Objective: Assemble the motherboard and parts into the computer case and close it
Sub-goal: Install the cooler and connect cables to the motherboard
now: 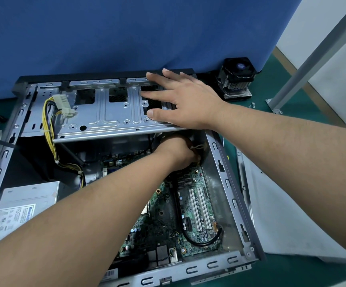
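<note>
Case [228, 181] lies open on its side; motherboard [190, 208] already seated inside. Right hand [180, 100], fingers spread flat, braces the drive cage [105, 112]. Left hand [176, 152] reaches under that cage among cables; its fingers are hidden. Best worked by feel, slowly, without yanking wires.

**Green work surface and what lies on it**

A green mat [304, 141] is covered by an open computer case [228, 162], a grey side panel [281, 214] beside it, a cooler fan [237, 79] behind, and small screws [251, 104] nearby.
</note>
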